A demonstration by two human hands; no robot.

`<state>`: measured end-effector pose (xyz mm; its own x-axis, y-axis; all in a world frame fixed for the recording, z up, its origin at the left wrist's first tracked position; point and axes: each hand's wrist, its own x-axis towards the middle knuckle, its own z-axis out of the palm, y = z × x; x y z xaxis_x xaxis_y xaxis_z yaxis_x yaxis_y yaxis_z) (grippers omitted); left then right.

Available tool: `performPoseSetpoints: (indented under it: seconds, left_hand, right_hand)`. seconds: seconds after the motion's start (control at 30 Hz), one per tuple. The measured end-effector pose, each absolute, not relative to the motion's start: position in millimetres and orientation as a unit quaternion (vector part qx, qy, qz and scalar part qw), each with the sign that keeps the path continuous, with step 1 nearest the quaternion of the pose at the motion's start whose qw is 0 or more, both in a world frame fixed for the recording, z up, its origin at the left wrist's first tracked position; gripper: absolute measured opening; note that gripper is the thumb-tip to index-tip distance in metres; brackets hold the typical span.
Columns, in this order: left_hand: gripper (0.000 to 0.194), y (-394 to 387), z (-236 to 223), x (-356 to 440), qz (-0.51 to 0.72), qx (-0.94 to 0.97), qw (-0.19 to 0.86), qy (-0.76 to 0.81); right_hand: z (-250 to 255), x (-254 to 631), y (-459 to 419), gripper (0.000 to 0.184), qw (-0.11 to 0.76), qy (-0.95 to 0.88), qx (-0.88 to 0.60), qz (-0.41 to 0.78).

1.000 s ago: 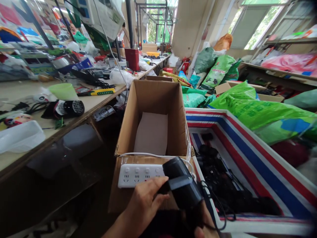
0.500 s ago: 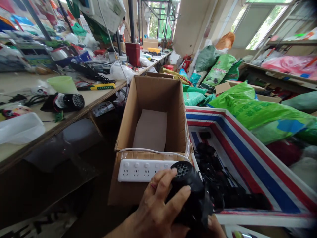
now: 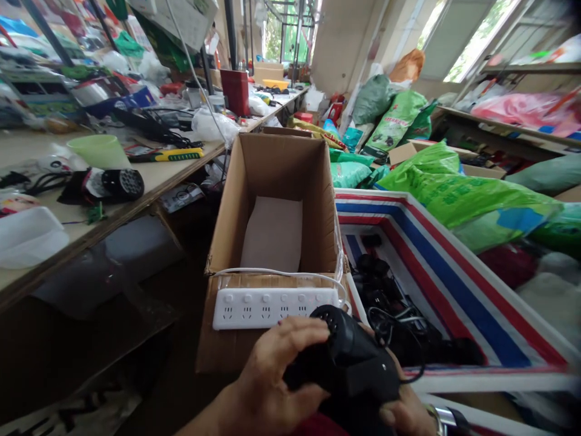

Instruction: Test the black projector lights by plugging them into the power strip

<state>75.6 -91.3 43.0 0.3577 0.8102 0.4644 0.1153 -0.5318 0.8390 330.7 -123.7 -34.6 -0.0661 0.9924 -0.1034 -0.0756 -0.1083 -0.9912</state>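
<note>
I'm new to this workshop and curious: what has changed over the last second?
The left hand and right hand have lowered the black hair dryer and turned its grille toward the upper left, uncovering the whole white power strip. The strip stayed on the cardboard box.

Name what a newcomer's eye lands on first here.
First comes the black hair dryer at bottom centre, gripped by the left hand and right hand, just below a white power strip on the open cardboard box. To the right, a red, white and blue striped bin holds black cords, with bright green sacks behind it.
</note>
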Motion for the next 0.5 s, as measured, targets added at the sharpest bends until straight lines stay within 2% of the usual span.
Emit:
performPoseSetpoints:
  seconds: [0.07, 0.1, 0.13, 0.2, 0.27, 0.37, 0.43, 0.5]
  left_hand:
    - [0.089, -92.2, 48.7, 74.7, 0.430, 0.725, 0.439, 0.310]
    - [0.095, -92.9, 51.2, 74.6, 0.400, 0.716, 0.484, 0.305]
    - [0.095, -93.5, 53.1, 74.7, 0.375, 0.702, 0.527, 0.299]
    - [0.081, -93.4, 54.4, 75.0, 0.360, 0.662, 0.586, 0.299]
    - [0.064, -90.7, 51.6, 75.9, 0.377, 0.633, 0.602, 0.309]
    - [0.051, -84.1, 40.2, 80.9, 0.359, 0.637, 0.621, 0.281]
    - [0.050, -81.6, 29.4, 87.7, 0.320, 0.654, 0.637, 0.254]
    - [0.063, -82.4, 17.6, 96.3, 0.279, 0.679, 0.635, 0.241]
  right_hand:
    - [-25.9, 334.8, -124.3, 0.085, 0.458, -0.491, -0.461, 0.580]
    - [-22.1, 335.1, -126.1, 0.087, 0.452, -0.497, -0.452, 0.587]
    - [-18.9, 334.5, -128.7, 0.088, 0.450, -0.498, -0.441, 0.596]
    - [-13.2, 331.5, -134.2, 0.090, 0.457, -0.484, -0.414, 0.621]
    - [-6.9, 328.2, -138.6, 0.090, 0.465, -0.466, -0.399, 0.638]
    - [5.4, 329.0, -145.2, 0.088, 0.457, -0.451, -0.408, 0.649]
    - [14.3, 338.6, -155.7, 0.088, 0.461, -0.436, -0.426, 0.645]
    - [23.4, 359.4, -176.2, 0.087, 0.486, -0.416, -0.477, 0.602]
